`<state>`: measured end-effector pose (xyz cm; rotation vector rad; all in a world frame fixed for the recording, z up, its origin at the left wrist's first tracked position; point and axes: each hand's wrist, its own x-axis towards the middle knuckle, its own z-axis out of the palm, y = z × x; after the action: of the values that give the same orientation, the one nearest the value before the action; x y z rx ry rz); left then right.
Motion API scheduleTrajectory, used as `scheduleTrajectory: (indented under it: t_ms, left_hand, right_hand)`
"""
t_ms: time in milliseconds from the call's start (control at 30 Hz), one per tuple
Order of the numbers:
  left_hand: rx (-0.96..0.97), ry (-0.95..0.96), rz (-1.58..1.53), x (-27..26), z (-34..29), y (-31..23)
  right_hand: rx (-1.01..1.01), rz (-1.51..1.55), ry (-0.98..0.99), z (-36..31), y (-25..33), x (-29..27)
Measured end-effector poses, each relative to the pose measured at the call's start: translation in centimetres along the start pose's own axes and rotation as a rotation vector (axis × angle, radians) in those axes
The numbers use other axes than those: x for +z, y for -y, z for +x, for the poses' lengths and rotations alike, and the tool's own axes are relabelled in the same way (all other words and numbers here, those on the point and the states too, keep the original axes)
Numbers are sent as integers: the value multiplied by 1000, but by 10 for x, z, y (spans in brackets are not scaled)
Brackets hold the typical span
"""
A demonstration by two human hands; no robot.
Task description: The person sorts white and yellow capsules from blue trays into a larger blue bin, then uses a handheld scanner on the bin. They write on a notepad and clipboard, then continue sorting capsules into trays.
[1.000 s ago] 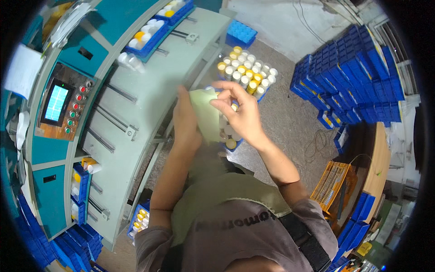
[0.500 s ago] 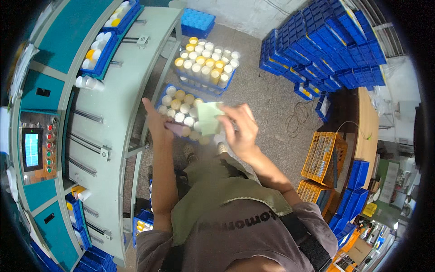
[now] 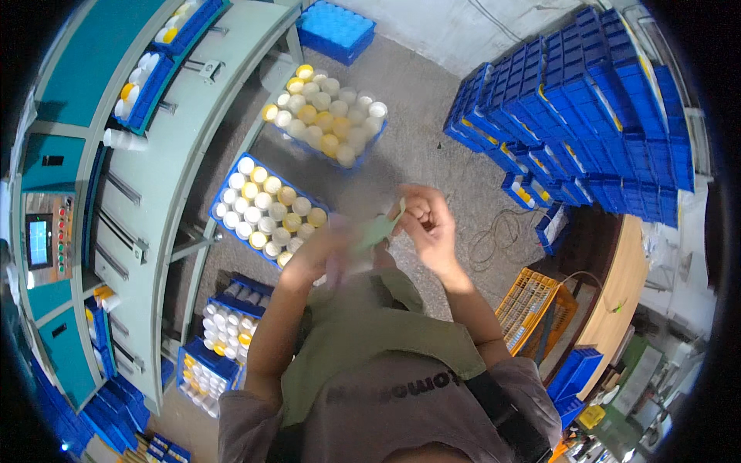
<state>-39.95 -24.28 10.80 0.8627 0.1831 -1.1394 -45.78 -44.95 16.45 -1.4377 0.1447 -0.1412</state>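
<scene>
A light green sheet of paper (image 3: 375, 231) hangs in front of my body, bent and blurred. My right hand (image 3: 431, 230) is closed on its right edge, fingers curled in a pinch. At its left side is my left hand (image 3: 315, 253), smeared by motion, so its grip does not show. Something pale pink, too blurred to name, lies by the left fingers. Beyond my left hand, on the floor, sits a blue crate (image 3: 224, 219) packed with white and yellow round-topped cylinders (image 3: 263, 201).
A second crate of cylinders (image 3: 328, 116) and a light blue tray (image 3: 336, 29) stand farther off. Along the left runs a green machine (image 3: 166, 154) with a control panel (image 3: 48, 241). Stacked blue crates (image 3: 571, 100), an orange crate (image 3: 527, 307) and a wooden bench (image 3: 621, 282) are at right.
My left hand has moved right and toward my body, up to the paper. The right hand has shifted slightly right, and the paper now looks bent. My view has turned, uncovering more crates at lower left.
</scene>
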Motion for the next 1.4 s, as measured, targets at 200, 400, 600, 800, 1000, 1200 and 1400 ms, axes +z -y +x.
scheduleTrajectory:
  t_ms: [200,400,600,800,1000,1200,1400]
  left_hand:
    - [220,-263,311,63,42,-24]
    - [368,-596,561,62,56,-45]
    - [472,-656,403,23,96,-72]
    - [519,-752,278,-18,167,-101]
    - [275,-1429,770,-105,262,-134]
    - [308,-1702,993,-203,398,-188]
    - [-37,-1633,1217,-276,490,-218]
  right_hand:
    - [116,68,208,40,6,-84]
    - [428,-334,310,107,-13,-88]
    - [489,-347,502,201,-6,-71]
    - [500,-336,599,298,-33,-82]
    - [420,-623,440,450,-119,-108]
    - [-32,-1158,860,609,-237,-76]
    - [-301,-1139,1120,671,-326,-16]
